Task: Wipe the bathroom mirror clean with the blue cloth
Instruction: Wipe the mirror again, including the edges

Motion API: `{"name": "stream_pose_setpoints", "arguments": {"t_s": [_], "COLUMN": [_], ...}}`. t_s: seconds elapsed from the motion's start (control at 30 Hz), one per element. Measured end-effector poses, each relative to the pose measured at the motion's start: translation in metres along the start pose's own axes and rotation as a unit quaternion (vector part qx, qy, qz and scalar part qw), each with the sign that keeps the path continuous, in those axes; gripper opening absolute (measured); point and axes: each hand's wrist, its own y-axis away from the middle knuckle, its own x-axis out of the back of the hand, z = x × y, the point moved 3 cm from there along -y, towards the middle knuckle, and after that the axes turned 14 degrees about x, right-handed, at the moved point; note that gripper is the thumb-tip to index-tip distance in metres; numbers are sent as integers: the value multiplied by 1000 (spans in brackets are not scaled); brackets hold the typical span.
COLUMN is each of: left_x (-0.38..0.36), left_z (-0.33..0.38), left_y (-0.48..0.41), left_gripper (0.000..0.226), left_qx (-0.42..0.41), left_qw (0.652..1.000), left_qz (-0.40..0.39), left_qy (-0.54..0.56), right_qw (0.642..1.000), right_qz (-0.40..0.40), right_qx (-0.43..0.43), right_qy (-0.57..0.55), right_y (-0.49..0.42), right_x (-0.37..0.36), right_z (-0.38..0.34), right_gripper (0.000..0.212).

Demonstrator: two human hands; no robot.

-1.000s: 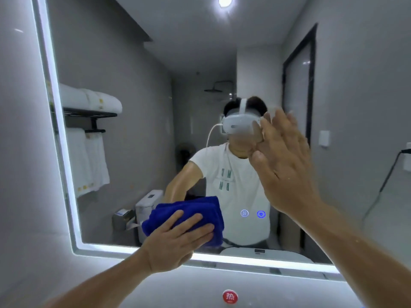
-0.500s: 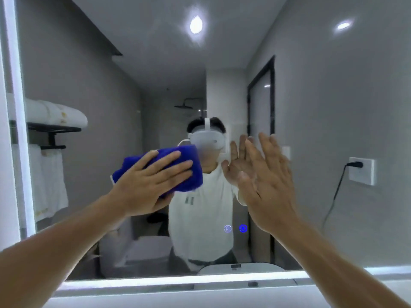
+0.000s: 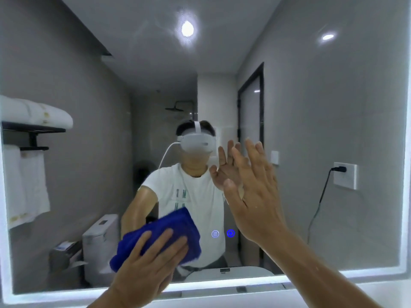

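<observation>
A: Cloth location?

B: The blue cloth is low on the mirror, about 6 o'clock of the glass and just above the lit strip on the bottom edge. It's bunched into a thick wad and flat against the glass.

A: Hands?

B: The left hand is on top of the cloth with fingers straight and spread. It presses down without curling round. The right hand is at 2 o'clock from the cloth, fingers straight and apart, palm to the glass, holding nothing. The fingertips seem to meet their reflection, so it's probably braced on the mirror, but I can't tell contact for sure.

A: How does the cloth handle?

B: My judgement is soft, light and floppy, a fuzzy microfibre type. It squashes to the surface, so a flat palm over the middle of the wad works. No pinch is needed while pressure stays on, but if the hand lifts off it would likely drop, since the glass is slick.

A: Anything near it?

B: Two glowing touch icons sit in the glass at 3 o'clock from the cloth, close by. A wipe across them could trigger them, so that's a risk.

A: Progress?

B: Mid-wipe on the lower centre. A hazy smear shows round the ceiling light reflection at 12 o'clock, so I'd say the top needs a pass. The bare palm on the glass may also leave prints.
</observation>
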Motion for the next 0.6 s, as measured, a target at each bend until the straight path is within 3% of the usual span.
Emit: {"name": "stream_pose_setpoints", "arguments": {"t_s": [0.1, 0.2, 0.3, 0.37, 0.47, 0.6], "left_x": [-16, -11, 4, 19, 23, 15], "left_z": [-9, -23, -52, -76, -101, -71], "left_y": [21, 6, -27, -60, -92, -77], "left_gripper": [123, 97, 102, 86, 65, 65], "left_qx": [-148, -222, -325, -273, -109, 105], "left_qw": [982, 953, 942, 962, 993, 989], "left_qz": [-39, 11, -21, -8, 2, 65], "left_qy": [-114, -205, -78, -21, 34, 76], "right_qw": [1000, 1000, 1000, 1000, 1000, 1000], "right_qz": [-5, -10, -11, -11, 1, 18], "right_qx": [0, 1, 6, 11, 12, 4], "right_qy": [1, 8, 14, 12, 5, -11], "right_y": [2, -2, -5, -7, -8, -6], "right_x": [2, 4, 2, -2, -9, -20], "right_z": [2, 1, -2, -4, -6, -9], "right_gripper": [62, 64, 64, 64, 63, 61]}}
